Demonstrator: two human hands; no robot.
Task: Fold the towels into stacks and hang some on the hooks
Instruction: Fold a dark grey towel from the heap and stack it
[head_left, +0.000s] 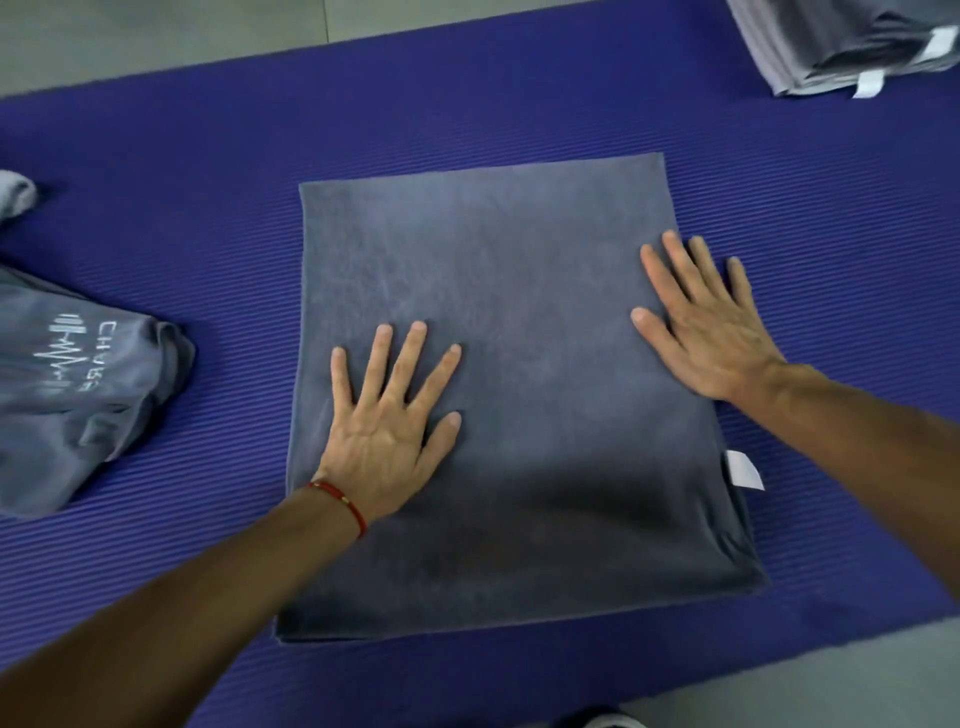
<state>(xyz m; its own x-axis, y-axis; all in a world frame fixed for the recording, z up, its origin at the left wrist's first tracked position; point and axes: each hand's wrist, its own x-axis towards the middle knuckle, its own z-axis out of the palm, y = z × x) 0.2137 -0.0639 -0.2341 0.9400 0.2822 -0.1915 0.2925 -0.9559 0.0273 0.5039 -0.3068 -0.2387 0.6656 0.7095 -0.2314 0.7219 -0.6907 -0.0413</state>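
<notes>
Your two forearms are reaching in from the bottom corners, and both palms are lying flat on the folded grey towel (498, 395) spread in front of you. Your left hand (387, 431) is pressing the towel's left half, just inside its left edge, with fingers straight and fanned apart; a red string bracelet (340, 501) is circling that wrist. Your right hand (706, 322) is resting on the towel's right edge, fingers straight and slightly spread, the outer fingers overhanging onto the mat. Neither hand is pinching or curling round any cloth, so the towel is sitting under your palms rather than inside a grasp.

You are working on a ribbed purple mat (182, 171) that is holding everything: the folded towel at its middle, its white tag (743, 470) poking out on the right side below your right wrist; a crumpled grey towel with white printed lettering (78, 400) lying well apart to your left; and a stack of folded towels (852, 47) sitting at the far right corner, white tags showing on its near side. A small pale bit of cloth (15, 195) is showing at the left edge of the mat.
</notes>
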